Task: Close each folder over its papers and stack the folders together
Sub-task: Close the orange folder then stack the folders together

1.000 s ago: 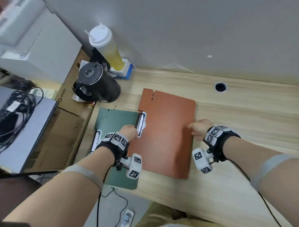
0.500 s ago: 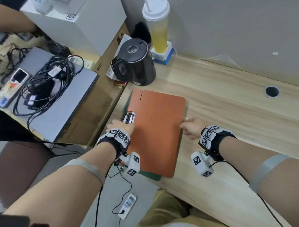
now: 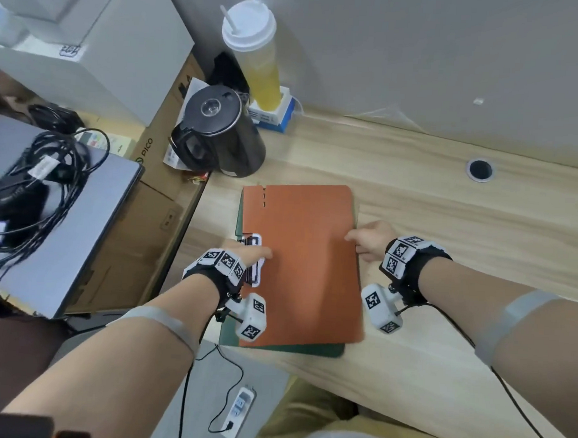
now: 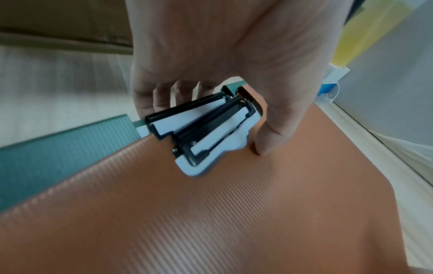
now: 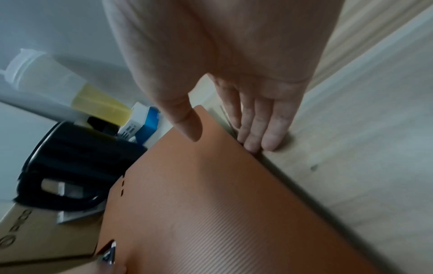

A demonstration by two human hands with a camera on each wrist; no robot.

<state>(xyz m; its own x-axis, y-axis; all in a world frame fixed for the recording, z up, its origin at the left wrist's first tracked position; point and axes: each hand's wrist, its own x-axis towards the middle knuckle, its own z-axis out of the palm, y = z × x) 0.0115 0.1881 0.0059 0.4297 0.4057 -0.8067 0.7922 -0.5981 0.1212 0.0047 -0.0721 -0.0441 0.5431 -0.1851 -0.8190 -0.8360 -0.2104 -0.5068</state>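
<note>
A closed orange folder [image 3: 305, 259] lies on top of a green folder [image 3: 295, 348] near the left edge of the wooden table [image 3: 446, 225]. Only thin green strips show at the left and front. My left hand [image 3: 256, 252] grips the stack's left side at the black-and-white spine clips [image 4: 203, 128]. Its thumb [image 4: 264, 140] presses on the orange cover [image 4: 211, 213] and its fingers curl round the clip edge. My right hand [image 3: 363, 242] is at the orange folder's right edge. The straight fingers [image 5: 264, 133] rest on the table against that edge, with the thumb [image 5: 187, 126] over the cover [image 5: 211, 213].
A black kettle [image 3: 218, 133], a tall cup of yellow drink [image 3: 255, 51] and a blue-and-white box [image 3: 272, 117] stand behind the folders. A cable hole [image 3: 479, 170] is at the far right. Left of the table are a cardboard box [image 3: 141, 229] and a laptop with cables [image 3: 49, 208].
Both hands moved the orange folder left, from beside the green folder to on top of it. The green folder is now almost covered.
</note>
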